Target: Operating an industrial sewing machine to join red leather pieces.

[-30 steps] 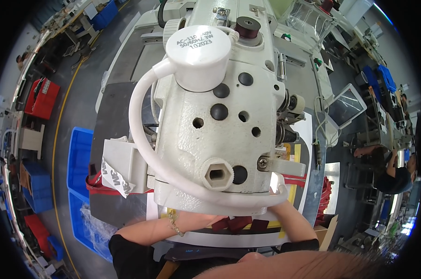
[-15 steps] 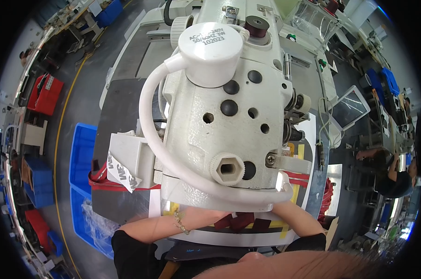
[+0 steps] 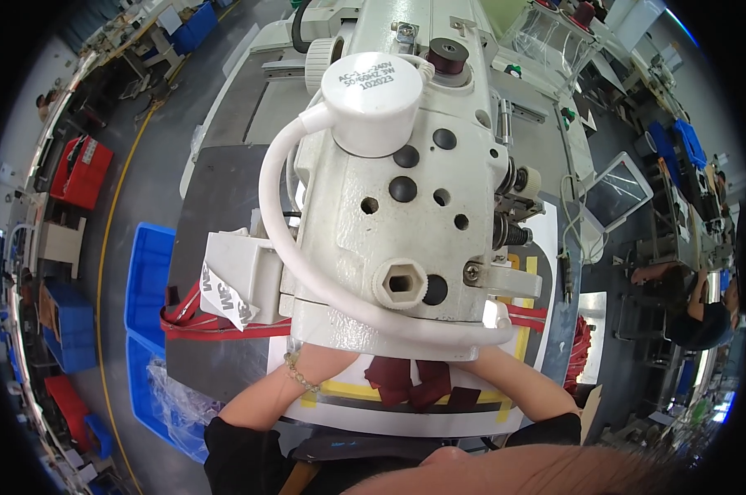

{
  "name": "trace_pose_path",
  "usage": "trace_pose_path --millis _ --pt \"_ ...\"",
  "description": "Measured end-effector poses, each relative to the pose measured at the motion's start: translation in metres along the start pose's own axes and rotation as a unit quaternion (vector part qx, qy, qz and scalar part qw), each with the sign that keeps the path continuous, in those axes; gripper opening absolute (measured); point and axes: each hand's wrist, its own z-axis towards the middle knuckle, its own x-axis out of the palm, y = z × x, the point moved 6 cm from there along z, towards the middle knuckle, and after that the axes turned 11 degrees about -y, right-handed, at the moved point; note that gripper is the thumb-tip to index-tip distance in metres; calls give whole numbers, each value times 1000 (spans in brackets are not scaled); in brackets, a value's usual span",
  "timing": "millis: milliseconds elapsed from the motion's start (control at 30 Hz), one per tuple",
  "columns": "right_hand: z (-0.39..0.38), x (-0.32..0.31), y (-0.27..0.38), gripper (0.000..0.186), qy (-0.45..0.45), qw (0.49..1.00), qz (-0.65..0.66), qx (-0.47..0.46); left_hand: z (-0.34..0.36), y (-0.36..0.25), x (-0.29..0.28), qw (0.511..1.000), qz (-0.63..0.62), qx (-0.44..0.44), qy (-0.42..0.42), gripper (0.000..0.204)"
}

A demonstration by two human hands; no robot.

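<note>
The white sewing machine head [image 3: 373, 256] covers most of my hands. My left hand [image 3: 327, 360] reaches under its left front edge, with a beaded bracelet [image 3: 298, 373] at the wrist. My right hand [image 3: 482, 363] goes beneath the right front edge. The fingers of both are hidden, so what they hold cannot be seen. Between my wrists, dark red fabric pieces [image 3: 430, 385] lie on the white work surface [image 3: 348, 417], near yellow tape [image 3: 348, 389]. A red strip like zipper tape [image 3: 232, 332] comes out from under the machine on the left and again on the right.
A white lamp with a bent neck [image 3: 278, 198] curves over the machine's front. A dark red thread bobbin [image 3: 448, 56] sits on top. Blue bins [image 3: 148, 276] stand at the left, one with clear plastic [image 3: 175, 400]. A red bundle [image 3: 583, 355] hangs at the right.
My left hand has drawn back leftward and forward under the machine head, uncovering more of the dark red pieces. My right hand is nearly in the same place. The view has shifted slightly.
</note>
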Motion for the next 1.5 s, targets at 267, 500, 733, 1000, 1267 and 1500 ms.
trace_pose_path --millis 267,500,733,1000,1267,1500 --pt "-19 8 -14 30 67 984 120 110 4 -46 -3 977 77 198 14 28" --pt "-26 -9 -20 36 93 983 70 145 6 -53 0 972 102 208 29 39" --pt "-28 -8 -22 39 79 982 83 150 6 -54 3 971 114 207 44 46" --pt "-26 -8 -21 39 71 985 69 143 5 -53 4 972 115 200 47 45" --pt "-25 -9 -21 38 70 978 101 170 6 -62 6 971 152 175 57 50" --pt "-24 -8 -22 36 66 977 101 175 1 -60 12 975 165 136 62 46"
